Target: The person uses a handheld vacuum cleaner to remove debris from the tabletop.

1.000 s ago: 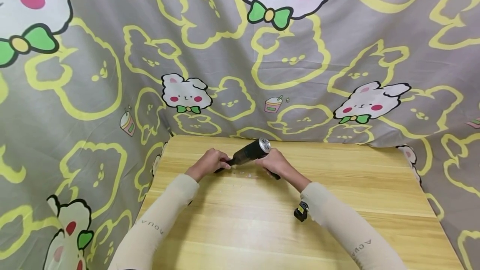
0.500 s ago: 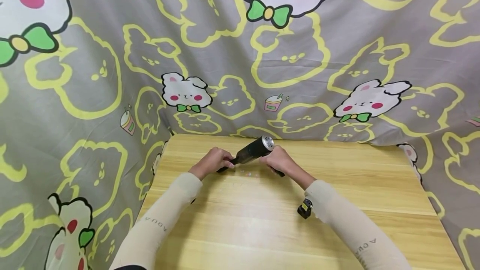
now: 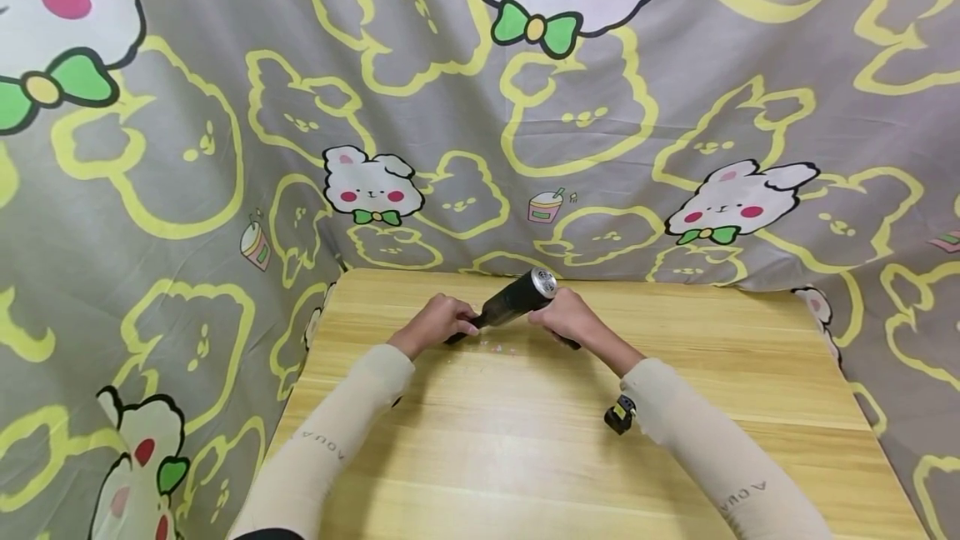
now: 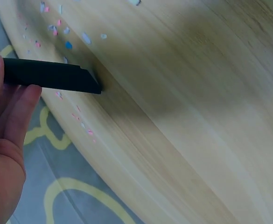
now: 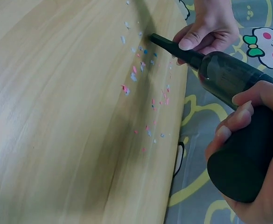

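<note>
Black vacuum [image 3: 513, 300]: it slanted over the wooden table [image 3: 487, 440], toward the back.
Right hand [image 3: 567, 317]: it was wrapped tight around the handle [image 5: 241, 163], probably to carry the weight.
Left hand [image 3: 441, 322]: it pinched the nozzle [image 4: 47, 75], maybe to aim it.
Coloured bits [image 5: 135, 70]: I saw them around the nozzle's end.

**Black against yellow wood grain**

The vacuum [image 3: 513, 298] is black, with a silver end [image 3: 544, 281] and smoky see-through middle [image 5: 226, 78]. Scraps [image 5: 133, 76] near the table's [image 3: 495, 457] far edge are pink, blue and whitish. The grey curtain [image 3: 442, 119] carries yellow outlines [image 3: 581, 167] and white rabbits [image 3: 371, 182] in green bows [image 3: 363, 217]. Sleeves [image 3: 720, 448] are cream.
</note>
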`<state>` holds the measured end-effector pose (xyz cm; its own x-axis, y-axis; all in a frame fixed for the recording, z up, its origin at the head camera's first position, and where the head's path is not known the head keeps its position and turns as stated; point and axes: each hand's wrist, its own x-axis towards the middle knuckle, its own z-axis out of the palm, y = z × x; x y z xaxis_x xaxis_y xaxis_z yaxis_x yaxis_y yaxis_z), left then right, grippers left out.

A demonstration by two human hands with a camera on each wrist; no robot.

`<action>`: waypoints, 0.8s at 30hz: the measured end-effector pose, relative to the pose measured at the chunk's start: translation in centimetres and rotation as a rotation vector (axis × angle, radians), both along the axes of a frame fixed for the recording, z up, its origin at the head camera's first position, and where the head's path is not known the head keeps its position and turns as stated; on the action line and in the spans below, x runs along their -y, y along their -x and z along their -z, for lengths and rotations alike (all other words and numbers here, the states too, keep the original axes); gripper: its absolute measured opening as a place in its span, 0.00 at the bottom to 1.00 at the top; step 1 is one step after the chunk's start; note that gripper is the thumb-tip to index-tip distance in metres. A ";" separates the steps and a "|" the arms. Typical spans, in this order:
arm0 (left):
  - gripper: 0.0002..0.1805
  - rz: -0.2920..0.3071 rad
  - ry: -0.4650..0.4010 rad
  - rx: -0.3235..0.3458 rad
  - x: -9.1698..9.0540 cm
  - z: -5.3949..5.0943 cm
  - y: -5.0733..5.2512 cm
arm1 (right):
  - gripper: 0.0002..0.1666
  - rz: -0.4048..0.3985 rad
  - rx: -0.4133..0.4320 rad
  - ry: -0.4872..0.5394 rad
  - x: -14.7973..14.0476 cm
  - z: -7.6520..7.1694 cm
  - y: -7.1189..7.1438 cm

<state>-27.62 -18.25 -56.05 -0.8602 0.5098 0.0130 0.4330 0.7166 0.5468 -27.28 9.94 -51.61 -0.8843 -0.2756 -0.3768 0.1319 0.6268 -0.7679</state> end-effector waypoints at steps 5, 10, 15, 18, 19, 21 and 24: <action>0.12 0.008 0.000 -0.002 -0.6 0.0 0.0 | 0.27 -0.019 -0.010 0.003 -0.8 0.0 0.0; 0.12 -0.012 0.003 0.035 -1.3 0.0 -0.1 | 0.25 -0.006 -0.009 0.009 -1.2 -0.2 -0.2; 0.11 -0.042 0.011 0.064 -1.6 0.0 -0.2 | 0.24 -0.005 0.004 0.027 -1.5 -0.2 -0.4; 0.11 -0.046 0.008 0.065 -1.8 0.1 -0.3 | 0.21 -0.005 0.003 0.034 -1.7 -0.3 -0.4; 0.12 -0.043 0.007 0.062 -1.8 0.1 -0.3 | 0.20 -0.003 0.004 0.037 -1.8 -0.3 -0.4; 0.12 -0.032 0.000 0.052 -2.0 0.2 -0.3 | 0.17 0.005 0.005 0.038 -1.9 -0.3 -0.4; 0.12 -0.015 -0.011 0.034 -2.2 0.2 -0.3 | 0.15 0.010 0.002 0.025 -2.1 -0.4 -0.4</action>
<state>-27.36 -16.06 -56.24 -0.8676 0.4972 -0.0113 0.4033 0.7166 0.5691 -26.86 12.06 -51.17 -0.8865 -0.2759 -0.3716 0.1394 0.6064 -0.7828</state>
